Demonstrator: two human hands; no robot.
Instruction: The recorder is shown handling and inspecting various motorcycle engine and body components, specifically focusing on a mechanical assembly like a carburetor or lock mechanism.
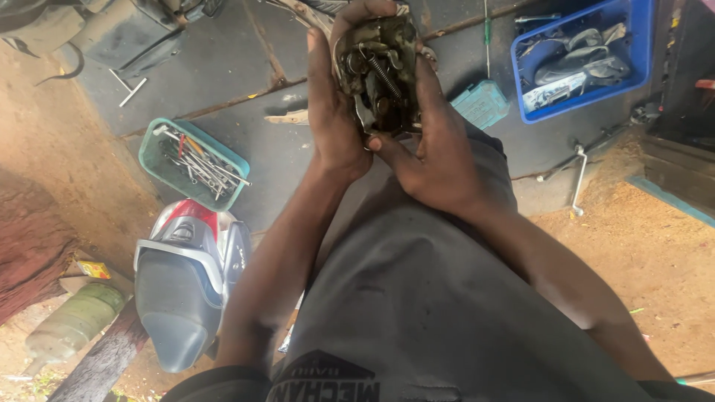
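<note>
Grey shirt (417, 298), both hands' fingers (432, 82) gripping greasy part (381, 71), teal tray (158, 160) of tools

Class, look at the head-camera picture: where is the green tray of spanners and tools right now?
The green tray of tools sits on the dark floor mat at the picture's left, beyond the left hand and just above the red and grey motorcycle seat section.

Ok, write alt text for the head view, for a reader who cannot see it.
Both hands, left hand and right hand, hold up a dirty metal part with a spring. Below lie a green tray of tools, a blue bin and a seat.
</note>
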